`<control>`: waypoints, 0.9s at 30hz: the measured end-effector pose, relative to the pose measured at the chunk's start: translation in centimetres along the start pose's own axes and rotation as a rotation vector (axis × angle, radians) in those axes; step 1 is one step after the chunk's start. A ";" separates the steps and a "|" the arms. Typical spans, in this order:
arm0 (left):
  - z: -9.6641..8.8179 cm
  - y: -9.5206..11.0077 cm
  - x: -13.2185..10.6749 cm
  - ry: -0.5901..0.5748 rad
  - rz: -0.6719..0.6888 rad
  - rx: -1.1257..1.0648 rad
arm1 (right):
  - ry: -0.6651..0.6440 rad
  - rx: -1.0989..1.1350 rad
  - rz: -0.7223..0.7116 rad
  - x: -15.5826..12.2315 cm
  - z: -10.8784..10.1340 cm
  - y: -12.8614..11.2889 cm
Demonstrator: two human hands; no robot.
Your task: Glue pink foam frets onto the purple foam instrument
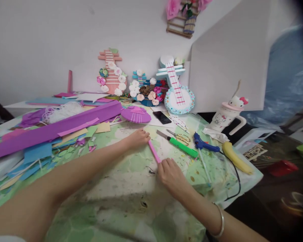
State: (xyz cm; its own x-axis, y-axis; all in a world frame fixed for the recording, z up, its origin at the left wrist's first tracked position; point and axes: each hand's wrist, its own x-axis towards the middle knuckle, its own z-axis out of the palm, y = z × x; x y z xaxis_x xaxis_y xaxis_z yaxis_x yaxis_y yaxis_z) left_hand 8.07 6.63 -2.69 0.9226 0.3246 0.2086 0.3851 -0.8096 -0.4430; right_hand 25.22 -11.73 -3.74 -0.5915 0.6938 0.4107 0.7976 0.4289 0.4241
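A narrow pink strip (154, 152), apparently paper or foam, ran between both hands over the green-patterned table cover (127, 168). The left hand (138, 138) gripped its far end, the right hand (170, 172) its near end, seemingly to keep it straight. A green-handled metal knife (178, 144), gold-handled scissors (182, 138) and a blue glue gun (204, 144) lay rightward, presumably within reach.

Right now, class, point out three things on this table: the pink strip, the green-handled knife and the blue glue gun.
Pink strip (154, 152), head view: middle of its visible length.
Green-handled knife (181, 146), head view: on the handle.
Blue glue gun (202, 144), head view: on its body.
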 end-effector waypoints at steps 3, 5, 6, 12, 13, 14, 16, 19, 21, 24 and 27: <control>0.4 -0.6 -2.0 -0.018 0.023 -0.007 | -0.015 0.079 0.051 1.3 -0.1 -2.6; 0.4 -1.1 -3.2 -0.034 0.036 -0.013 | -0.035 0.131 0.072 2.1 -0.2 -3.9; 0.3 -1.3 -3.7 -0.042 0.040 -0.017 | -0.043 0.153 0.086 2.4 -0.2 -4.5; 0.5 -1.8 -4.9 -0.075 0.035 -0.080 | 0.065 0.228 0.212 3.7 0.0 -7.8; 0.6 -1.7 -4.9 -0.078 0.025 -0.098 | 0.099 0.226 0.239 3.8 0.2 -8.3; 0.6 -1.6 -4.9 -0.079 0.011 -0.118 | 0.129 0.221 0.266 3.8 0.3 -8.6; 0.5 -1.3 -4.9 -0.076 -0.038 -0.157 | 0.165 0.212 0.301 3.8 0.5 -9.1; -0.1 -0.4 -5.2 -0.060 -0.142 -0.214 | 0.157 0.231 0.315 3.5 0.7 -9.4; -0.5 0.3 -5.6 -0.050 -0.212 -0.248 | 0.150 0.260 0.339 3.4 0.7 -9.6; -1.1 1.5 -6.2 -0.045 -0.308 -0.288 | 0.197 0.303 0.437 3.3 0.6 -10.0; -1.2 2.5 -6.5 -0.044 -0.398 -0.316 | 0.250 0.318 0.529 3.5 0.6 -10.4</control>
State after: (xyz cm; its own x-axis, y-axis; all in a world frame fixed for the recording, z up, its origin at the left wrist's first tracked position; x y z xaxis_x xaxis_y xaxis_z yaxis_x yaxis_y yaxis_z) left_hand 3.02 1.92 -4.06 0.7089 0.6526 0.2675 0.6865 -0.7254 -0.0500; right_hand 14.91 -13.46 -7.24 -0.0900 0.7187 0.6894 0.9611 0.2442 -0.1291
